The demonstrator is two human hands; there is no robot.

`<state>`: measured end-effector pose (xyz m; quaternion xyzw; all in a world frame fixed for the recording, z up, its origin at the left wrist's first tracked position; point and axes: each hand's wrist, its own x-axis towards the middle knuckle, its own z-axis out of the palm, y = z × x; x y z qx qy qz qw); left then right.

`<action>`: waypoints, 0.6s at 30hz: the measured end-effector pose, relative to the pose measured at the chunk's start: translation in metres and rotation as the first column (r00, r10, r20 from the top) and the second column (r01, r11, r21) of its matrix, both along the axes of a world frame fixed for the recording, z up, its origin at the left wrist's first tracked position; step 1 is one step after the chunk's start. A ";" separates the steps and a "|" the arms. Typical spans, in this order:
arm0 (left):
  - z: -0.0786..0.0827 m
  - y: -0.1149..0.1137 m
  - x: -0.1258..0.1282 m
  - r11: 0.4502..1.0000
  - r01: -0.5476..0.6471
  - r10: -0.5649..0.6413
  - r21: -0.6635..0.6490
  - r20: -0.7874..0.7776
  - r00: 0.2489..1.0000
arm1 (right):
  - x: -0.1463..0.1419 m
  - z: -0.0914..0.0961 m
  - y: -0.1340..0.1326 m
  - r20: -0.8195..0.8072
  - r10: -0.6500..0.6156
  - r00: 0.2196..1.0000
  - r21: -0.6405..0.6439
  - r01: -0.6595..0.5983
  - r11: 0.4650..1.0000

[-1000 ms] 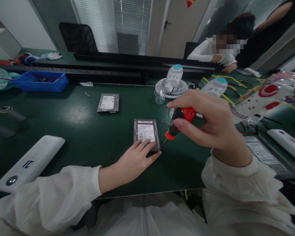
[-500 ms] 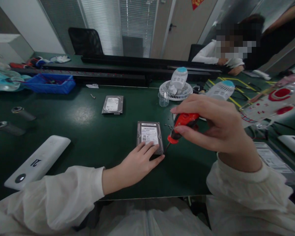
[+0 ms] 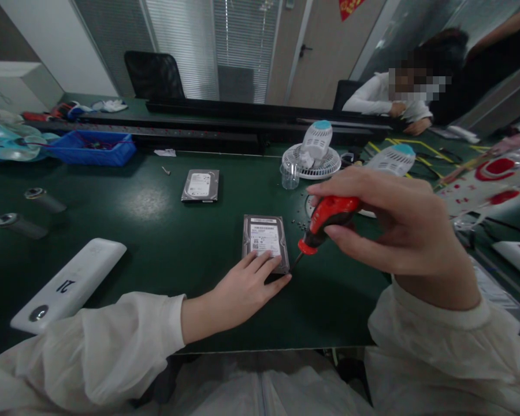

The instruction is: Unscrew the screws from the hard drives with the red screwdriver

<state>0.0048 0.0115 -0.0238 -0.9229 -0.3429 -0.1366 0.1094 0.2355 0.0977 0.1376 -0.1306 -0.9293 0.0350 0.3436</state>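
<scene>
A hard drive [image 3: 264,231] lies label up on the dark green table in front of me. My left hand [image 3: 245,286] rests on its near part with the fingers stretched out, the index fingertip close to the near right corner. My right hand [image 3: 390,225] is closed round the red and black handle of a screwdriver [image 3: 329,219]. The shaft slants down to the left, and its tip is at the drive's near right corner; whether it sits in a screw is too small to tell. Several small screws [image 3: 301,224] are scattered right of the drive.
A second hard drive [image 3: 200,185] lies farther back. Behind the screws are a clear plastic cup [image 3: 290,176] and white fan parts [image 3: 317,144]. A blue basket [image 3: 93,148], two metal cylinders [image 3: 45,200] and a white device [image 3: 69,286] are at left. Another person [image 3: 385,98] sits across.
My right hand and the screwdriver handle have shifted slightly right and tilted more, while the tip stays at the drive's corner. My left hand keeps its place on the drive.
</scene>
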 end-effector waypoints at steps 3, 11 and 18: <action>0.000 0.000 0.000 1.000 -0.001 0.001 0.005 0.000 1.000 | 0.000 -0.002 0.002 0.007 -0.024 1.000 0.105 0.023 0.994; -0.002 0.000 0.000 1.000 -0.002 0.002 -0.012 -0.002 1.000 | -0.006 -0.004 0.004 -0.018 -0.029 0.999 0.112 0.030 0.993; -0.002 0.000 0.000 1.000 -0.006 0.005 0.018 0.013 1.000 | -0.011 -0.013 0.009 -0.063 0.031 0.998 0.148 -0.021 0.989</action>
